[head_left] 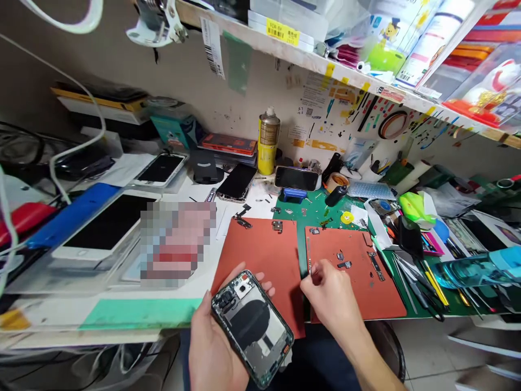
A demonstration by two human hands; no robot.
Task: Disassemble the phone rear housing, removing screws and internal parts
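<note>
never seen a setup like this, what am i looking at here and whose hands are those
There is no machine here: these are a person's own bare hands. The single picture comes from a camera worn on their head, looking forward and down at a cluttered workbench.

The left hand holds an opened phone, its inner side showing. The right hand is at the left edge of the right red mat, fingertips together; whether they grip anything is too small to tell.

Small parts lie on that mat, with more on the left red mat. Behind stand a yellow can and a phone propped on a blue stand.
</note>
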